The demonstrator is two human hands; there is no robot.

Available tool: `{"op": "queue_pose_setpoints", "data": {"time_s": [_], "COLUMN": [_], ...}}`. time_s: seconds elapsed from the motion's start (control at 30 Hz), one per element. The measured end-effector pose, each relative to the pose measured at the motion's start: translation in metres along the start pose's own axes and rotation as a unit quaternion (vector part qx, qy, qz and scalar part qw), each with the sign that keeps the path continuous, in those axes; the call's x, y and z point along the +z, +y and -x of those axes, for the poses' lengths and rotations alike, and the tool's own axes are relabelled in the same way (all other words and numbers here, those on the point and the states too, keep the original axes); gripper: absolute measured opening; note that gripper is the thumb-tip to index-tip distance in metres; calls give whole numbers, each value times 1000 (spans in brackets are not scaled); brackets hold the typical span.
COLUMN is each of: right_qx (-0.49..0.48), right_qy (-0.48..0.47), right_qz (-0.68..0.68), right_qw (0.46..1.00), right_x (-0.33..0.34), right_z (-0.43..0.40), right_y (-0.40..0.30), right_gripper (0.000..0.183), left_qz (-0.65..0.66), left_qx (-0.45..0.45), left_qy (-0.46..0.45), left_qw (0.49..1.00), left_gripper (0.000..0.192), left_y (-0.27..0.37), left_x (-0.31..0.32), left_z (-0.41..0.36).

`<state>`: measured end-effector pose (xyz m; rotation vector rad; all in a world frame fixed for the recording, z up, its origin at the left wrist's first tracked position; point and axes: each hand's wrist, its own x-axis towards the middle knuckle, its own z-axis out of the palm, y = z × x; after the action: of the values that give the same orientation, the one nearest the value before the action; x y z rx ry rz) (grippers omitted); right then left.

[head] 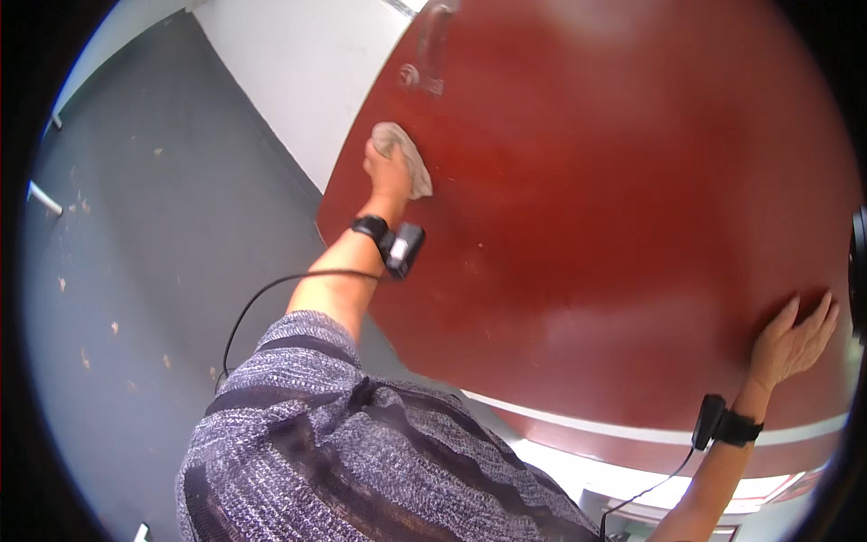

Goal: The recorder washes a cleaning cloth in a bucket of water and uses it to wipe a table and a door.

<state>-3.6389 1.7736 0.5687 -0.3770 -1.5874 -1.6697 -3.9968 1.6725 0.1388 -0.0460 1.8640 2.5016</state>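
A red door (576,223) with a smooth, glossy face fills the middle and right. My left hand (389,169), near the door's left edge, grips a crumpled beige cloth (414,159) that lies against the red surface. Above it are a metal door handle and a round lock part (409,74). At the far right, my right hand (796,342) rests flat on the door with its fingers spread and nothing in it. Both wrists carry black straps with small cabled devices.
White wall (291,74) meets the grey floor (176,223) left of the door. Pale marks dot the floor. White legs (46,198) of some furniture stand at the left rim. A black cable hangs from the left wrist device, another from the right.
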Motion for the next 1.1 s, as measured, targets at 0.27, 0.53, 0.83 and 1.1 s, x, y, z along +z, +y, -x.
{"op": "queue_pose_setpoints", "data": {"time_s": [0.27,0.53,0.83,1.1], "right_qx": [-4,-6,-8,-8], "right_qy": [-37,-59,-65,-67], "right_qz": [-8,-19,-10,-28], "right_qw": [999,998,998,997], "right_x": [-15,-13,-5,-14], "right_z": [0,0,3,6], "right_y": [7,9,22,30], "right_gripper": [51,54,56,55], "left_qz": [22,-80,49,-138], "left_qx": [175,187,-174,345], "left_qy": [-78,0,2,-158], "left_qw": [981,979,984,915], "left_gripper": [66,60,47,48], "left_y": [21,2,-12,117], "left_x": [12,-1,-27,3], "left_z": [24,-78,-74,-103]}}
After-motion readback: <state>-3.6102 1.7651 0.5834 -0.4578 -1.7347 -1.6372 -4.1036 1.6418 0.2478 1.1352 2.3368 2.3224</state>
